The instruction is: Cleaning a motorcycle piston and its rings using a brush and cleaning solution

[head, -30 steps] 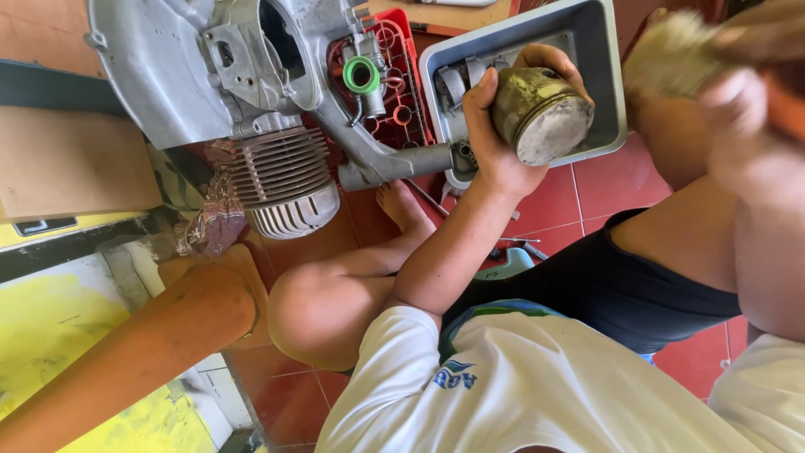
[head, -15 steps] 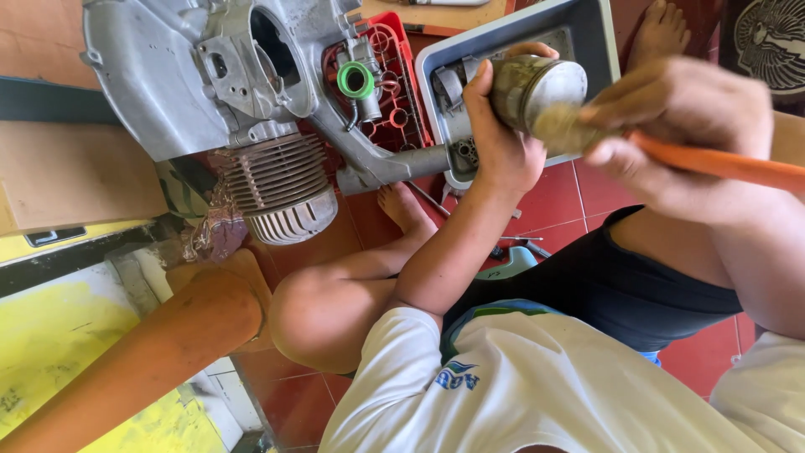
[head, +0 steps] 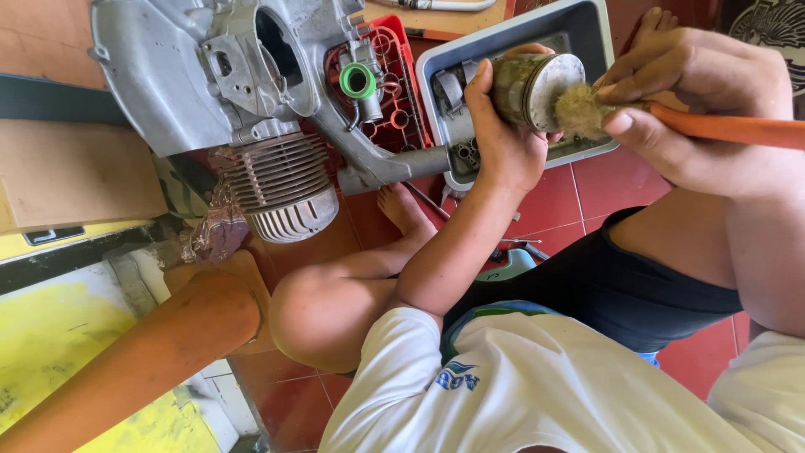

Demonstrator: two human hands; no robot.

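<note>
**Piston in one hand, brush in the other**

Left hand (head: 503, 138) is wrapped around a grimy metal piston (head: 532, 88), holding it up over the grey tray (head: 599, 33) with the flat crown facing right. Right hand (head: 700, 101) is closed tight on an orange-handled brush (head: 671, 122), and the frayed bristles are pressed right against the crown's edge. The tray sits on the red tile floor (head: 579, 197) with some small parts in it, too dim to make out. Just left of it is a red tray (head: 402, 92), and a big bare engine case (head: 210, 75) with a finned cylinder (head: 285, 184) lies partly over that. The person's bare foot (head: 402, 210) rests on the floor below the case.
</note>
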